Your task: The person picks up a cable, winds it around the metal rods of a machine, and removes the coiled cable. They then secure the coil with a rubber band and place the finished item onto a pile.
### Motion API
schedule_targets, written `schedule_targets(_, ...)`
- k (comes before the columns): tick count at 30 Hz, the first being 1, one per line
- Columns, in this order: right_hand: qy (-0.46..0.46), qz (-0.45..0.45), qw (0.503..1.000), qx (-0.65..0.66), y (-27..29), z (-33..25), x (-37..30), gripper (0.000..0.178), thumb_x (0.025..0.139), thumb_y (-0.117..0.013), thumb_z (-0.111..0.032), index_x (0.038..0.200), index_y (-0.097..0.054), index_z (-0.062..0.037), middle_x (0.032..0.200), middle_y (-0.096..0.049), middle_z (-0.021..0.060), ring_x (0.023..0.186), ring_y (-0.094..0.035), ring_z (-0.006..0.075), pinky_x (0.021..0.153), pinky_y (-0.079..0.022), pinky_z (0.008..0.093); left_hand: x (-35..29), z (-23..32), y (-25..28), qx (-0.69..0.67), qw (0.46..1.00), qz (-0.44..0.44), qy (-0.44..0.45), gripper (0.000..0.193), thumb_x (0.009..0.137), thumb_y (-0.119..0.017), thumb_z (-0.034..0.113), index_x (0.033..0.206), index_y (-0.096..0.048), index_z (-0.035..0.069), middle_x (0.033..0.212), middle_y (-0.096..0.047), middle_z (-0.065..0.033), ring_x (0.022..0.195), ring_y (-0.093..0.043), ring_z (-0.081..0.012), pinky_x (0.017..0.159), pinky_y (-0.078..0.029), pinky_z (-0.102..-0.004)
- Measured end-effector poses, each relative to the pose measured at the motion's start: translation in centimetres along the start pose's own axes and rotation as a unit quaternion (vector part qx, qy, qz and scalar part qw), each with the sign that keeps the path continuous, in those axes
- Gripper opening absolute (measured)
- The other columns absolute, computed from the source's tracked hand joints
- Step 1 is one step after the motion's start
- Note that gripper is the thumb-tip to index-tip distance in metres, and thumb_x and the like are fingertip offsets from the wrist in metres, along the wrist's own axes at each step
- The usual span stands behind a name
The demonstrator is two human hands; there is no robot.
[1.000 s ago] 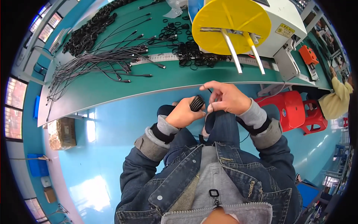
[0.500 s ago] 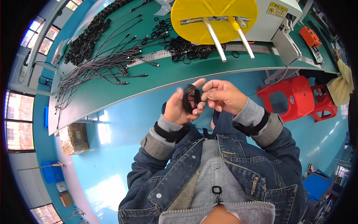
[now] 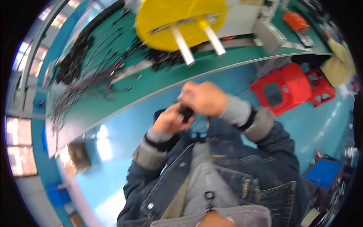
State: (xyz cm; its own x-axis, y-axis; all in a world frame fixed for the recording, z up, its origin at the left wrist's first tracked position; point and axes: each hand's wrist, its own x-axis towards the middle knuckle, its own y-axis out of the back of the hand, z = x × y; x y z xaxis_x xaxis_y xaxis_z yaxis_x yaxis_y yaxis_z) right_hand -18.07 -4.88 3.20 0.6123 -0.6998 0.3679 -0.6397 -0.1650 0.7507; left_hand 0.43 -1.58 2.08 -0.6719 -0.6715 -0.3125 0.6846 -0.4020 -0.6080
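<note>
Beyond the worn denim jacket [image 3: 264, 181], the 2 hands meet in front of the desk's edge. The left hand [image 3: 168, 119] has its grip clamped around a small black coil [image 3: 186, 112], which sits between the hands, off the desk. The right hand [image 3: 204, 98] arches over the coil's upper end, fingers bent and touching or almost touching it (motion blurs this spot); I cannot tell whether its grip is clamped on anything.

On the green desk [image 3: 162, 80], dark cables [image 3: 81, 89] lie in a loose fan at the left, their ends pointing mostly right. Next to them is a heap of black bands [image 3: 162, 60], loose on the desktop, partly under a yellow disc [image 3: 162, 22] with 2 rods jutting from it. A white machine [image 3: 242, 19] stands behind the disc.

To the right of the hands are 2 red stools [image 3: 291, 87]. At the left, a cardboard box [image 3: 77, 157] rests on the floor below the desk; its contents cannot be made out. Further left are a blue bin [image 3: 58, 195] and a smaller brown box [image 3: 75, 219], their insides likewise too blurred to read.
</note>
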Motion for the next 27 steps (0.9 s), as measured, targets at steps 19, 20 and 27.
schedule_targets(19,-0.074,0.029,0.996,0.033,-2.5,-1.3,-1.8,0.02,0.075,-0.052,-0.013,0.089,-0.044,-0.0006,0.063,-0.058,0.0181,0.061,-0.059,0.0373,0.051,-0.046,0.0437,-0.9,-0.8,-0.1,0.03,0.999,-0.04,-0.01,0.055,0.082,-0.05,0.041,0.114,-0.044,-0.003,0.094,-0.052,-0.0094,0.075,-0.046,-0.0144,0.048,-0.034,-0.022)
schedule_targets(20,-0.083,0.036,0.995,0.043,-3.0,-1.4,-1.9,0.02,0.075,-0.052,-0.013,0.089,-0.044,-0.0004,0.063,-0.058,0.018,0.061,-0.059,0.0375,0.052,-0.046,0.0438,-1.1,-0.7,0.0,0.022,0.999,-0.037,0.001,0.052,0.08,-0.053,0.037,0.113,-0.045,-0.003,0.092,-0.052,-0.0086,0.073,-0.046,-0.0139,0.048,-0.034,-0.0219)
schedule_targets(27,-0.098,-0.002,0.983,0.153,-2.9,-1.1,-2.4,0.023,0.076,-0.052,-0.014,0.091,-0.043,0.0005,0.062,-0.057,0.0189,0.06,-0.058,0.039,0.054,-0.046,0.0443,-0.6,-0.8,0.4,0.215,0.975,-0.013,0.046,0.043,0.068,-0.061,0.014,0.106,-0.05,-0.004,0.08,-0.055,-0.0039,0.063,-0.049,-0.0138,0.054,-0.04,-0.0228)
